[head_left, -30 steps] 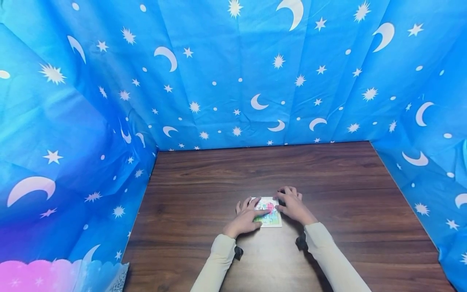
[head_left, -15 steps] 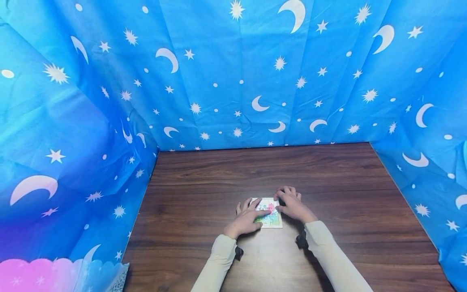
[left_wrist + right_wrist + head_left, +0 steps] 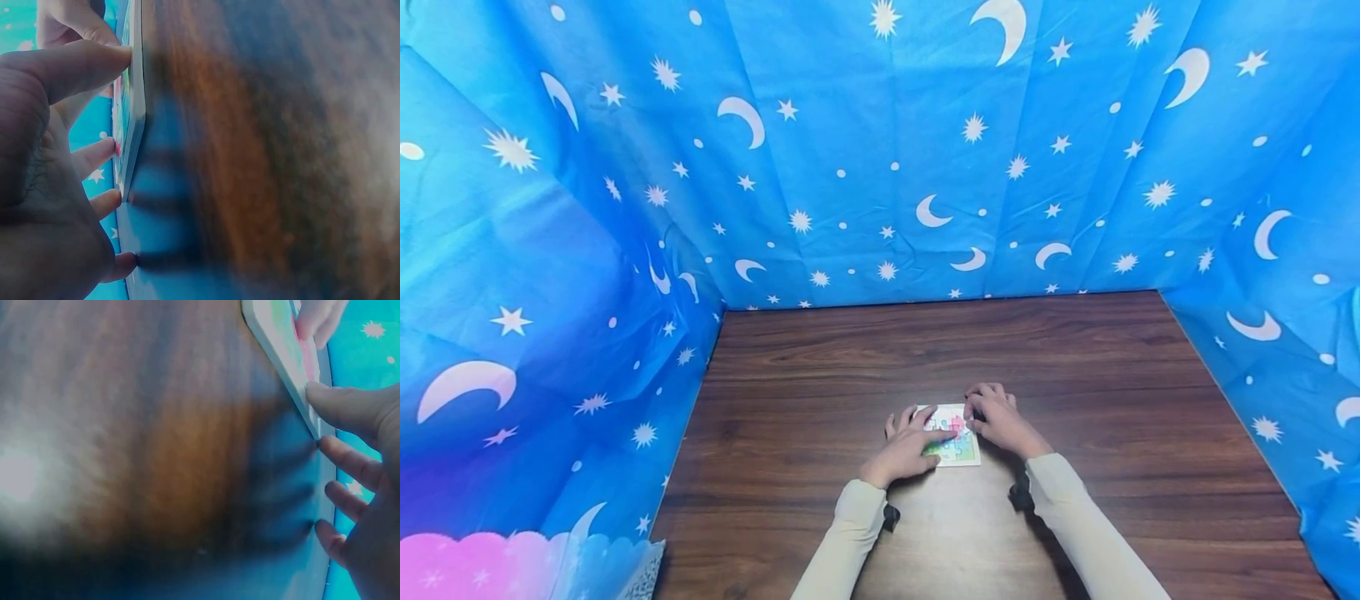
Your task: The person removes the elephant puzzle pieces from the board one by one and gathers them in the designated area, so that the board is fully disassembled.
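Observation:
A small square jigsaw puzzle [image 3: 958,456] in a pale frame lies flat on the table, its picture green, pink and light blue. My left hand [image 3: 901,450] rests over its left side with fingers spread. In the left wrist view the thumb [image 3: 106,65] touches the near edge of the frame, and other fingertips lie on the puzzle and just past it. At the far right corner is my right hand [image 3: 1000,421]. Its thumb [image 3: 337,403] touches the frame's rim in the right wrist view, with the index fingertip right at the corner and the other fingertips on the table beside it.
The dark wood-grain table [image 3: 820,358] stretches around the puzzle. Blue cloth [image 3: 850,108] with moons and stars hangs behind it and along both sides. A pink and blue scalloped-edged item [image 3: 512,567] stands at the lower left.
The right hand's fingers have shifted slightly left over the puzzle's far right corner. The left hand has stayed in place, and the puzzle lies where it was.

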Available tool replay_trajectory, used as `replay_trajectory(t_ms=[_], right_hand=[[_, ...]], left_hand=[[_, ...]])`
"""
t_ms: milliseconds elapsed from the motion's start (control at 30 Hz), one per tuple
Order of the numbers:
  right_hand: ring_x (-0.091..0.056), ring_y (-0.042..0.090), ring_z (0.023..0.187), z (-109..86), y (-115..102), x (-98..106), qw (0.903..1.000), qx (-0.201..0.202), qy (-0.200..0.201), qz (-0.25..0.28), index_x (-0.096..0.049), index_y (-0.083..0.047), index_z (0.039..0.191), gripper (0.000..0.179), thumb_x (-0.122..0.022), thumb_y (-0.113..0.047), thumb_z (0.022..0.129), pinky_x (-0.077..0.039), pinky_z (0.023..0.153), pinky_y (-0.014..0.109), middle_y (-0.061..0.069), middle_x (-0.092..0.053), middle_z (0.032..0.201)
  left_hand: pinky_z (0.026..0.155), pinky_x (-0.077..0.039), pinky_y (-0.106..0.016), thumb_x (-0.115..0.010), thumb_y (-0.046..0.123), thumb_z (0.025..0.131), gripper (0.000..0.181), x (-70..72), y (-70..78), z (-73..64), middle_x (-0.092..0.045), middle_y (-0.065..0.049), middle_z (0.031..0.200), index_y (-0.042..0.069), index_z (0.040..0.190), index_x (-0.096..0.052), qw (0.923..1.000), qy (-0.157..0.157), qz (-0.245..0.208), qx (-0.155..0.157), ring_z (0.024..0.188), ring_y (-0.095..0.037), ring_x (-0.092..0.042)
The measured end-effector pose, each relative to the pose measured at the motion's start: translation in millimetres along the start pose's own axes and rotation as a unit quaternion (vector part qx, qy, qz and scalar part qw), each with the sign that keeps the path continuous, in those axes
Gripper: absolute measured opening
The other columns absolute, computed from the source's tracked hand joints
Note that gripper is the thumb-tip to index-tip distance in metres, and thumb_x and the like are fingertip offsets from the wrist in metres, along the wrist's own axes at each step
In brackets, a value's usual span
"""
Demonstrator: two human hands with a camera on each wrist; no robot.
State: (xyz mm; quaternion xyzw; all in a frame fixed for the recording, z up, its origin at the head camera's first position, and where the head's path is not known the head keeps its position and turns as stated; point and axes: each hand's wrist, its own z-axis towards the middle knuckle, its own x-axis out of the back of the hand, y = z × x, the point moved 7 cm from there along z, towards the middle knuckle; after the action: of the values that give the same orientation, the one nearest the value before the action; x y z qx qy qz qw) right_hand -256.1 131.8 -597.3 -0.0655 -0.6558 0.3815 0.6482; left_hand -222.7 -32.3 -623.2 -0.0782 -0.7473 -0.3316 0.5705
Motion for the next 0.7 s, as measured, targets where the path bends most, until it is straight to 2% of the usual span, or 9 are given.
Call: replay_trajectory(t_ms=[167,300,533,700], right_hand=[[-0.042,0.048,0.122,-0.3,1.6,-0.6,0.9999,0.004,0.002,-0.010,-0.071,-0.004,0.106,0.023,-0.078,-0.006,0.083,-0.033,0.091,0.063,0.021,-0.057,0.126],[-0.043,0.048,0.121,0.8,0.1,2.0,0.9999,0.010,0.001,-0.011,-0.072,-0.003,0.104,0.023,-0.079,-0.008,0.083,-0.033,0.090,0.063,0.021,-0.057,0.125],[-0.046,0.044,0.117,2.8,-0.5,2.1,0.9996,0.023,-0.011,-0.010,-0.068,-0.002,0.101,0.022,-0.079,-0.008,0.082,-0.035,0.087,0.060,0.017,-0.059,0.117],[-0.051,0.040,0.109,4.5,4.1,3.2,0.9996,0.026,0.007,-0.011,-0.064,-0.006,0.095,0.017,-0.076,-0.004,0.083,-0.038,0.083,0.055,0.011,-0.060,0.105]], left_hand=[[0.107,-0.014,-0.076,-0.067,0.028,0.089,0.054,1.1,1.1,0.3,-0.029,-0.008,0.163,0.038,0.142,-0.060,1.0000,-0.004,-0.003,0.000,0.147,-0.042,-0.018],[0.106,-0.013,-0.077,-0.070,0.026,0.088,0.054,2.2,1.6,1.7,-0.030,-0.009,0.162,0.035,0.141,-0.061,0.9999,0.001,-0.009,-0.006,0.146,-0.044,-0.019],[0.107,-0.011,-0.077,-0.068,0.027,0.090,0.055,-5.4,-0.4,4.3,-0.026,-0.008,0.164,0.037,0.143,-0.058,0.9999,-0.013,-0.001,-0.003,0.148,-0.043,-0.016],[0.107,-0.014,-0.076,-0.067,0.028,0.091,0.053,-1.0,2.5,3.5,-0.028,-0.009,0.163,0.038,0.143,-0.059,0.9997,-0.016,0.018,-0.001,0.147,-0.043,-0.018]])
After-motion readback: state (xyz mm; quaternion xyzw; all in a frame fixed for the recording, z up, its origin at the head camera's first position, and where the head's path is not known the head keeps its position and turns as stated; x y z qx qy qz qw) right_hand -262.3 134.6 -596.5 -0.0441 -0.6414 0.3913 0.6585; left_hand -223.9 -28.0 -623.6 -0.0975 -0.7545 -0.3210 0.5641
